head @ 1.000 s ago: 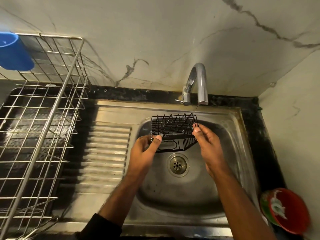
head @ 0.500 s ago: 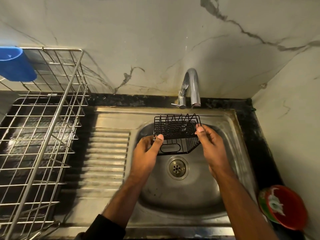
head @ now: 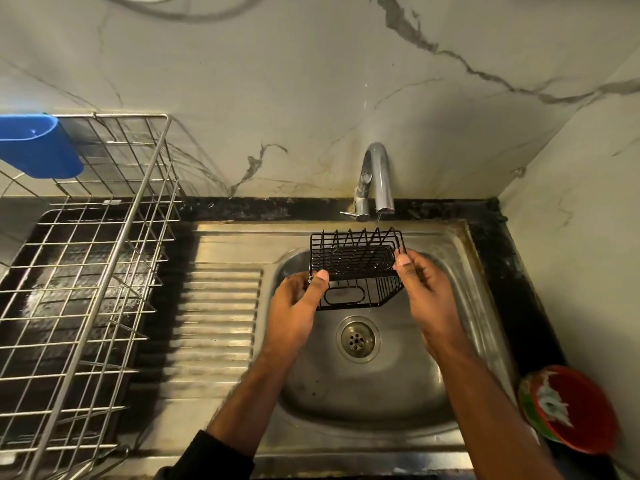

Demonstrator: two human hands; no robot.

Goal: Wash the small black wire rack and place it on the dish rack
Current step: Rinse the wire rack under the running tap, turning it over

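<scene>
A small black wire rack (head: 356, 265) hangs above the steel sink bowl (head: 363, 393), just under the tap spout (head: 381, 181). A thin stream of water falls from the spout onto its right end. My left hand (head: 294, 306) grips the rack's left end, thumb on the front wire. My right hand (head: 422, 289) pinches its right end with thumb and fingers. The silver wire dish rack (head: 69, 271) stands at the left on a black tray.
A ribbed steel drainboard (head: 218, 323) lies between sink and dish rack. A blue plastic holder (head: 38, 147) hangs on the dish rack's far corner. A red bowl (head: 571, 410) sits at the sink's right front. Marble walls close the back and right.
The rack stays held under the tap in both hands, with little motion. The camera has tilted up a little, so the sink and hands sit lower in view.
</scene>
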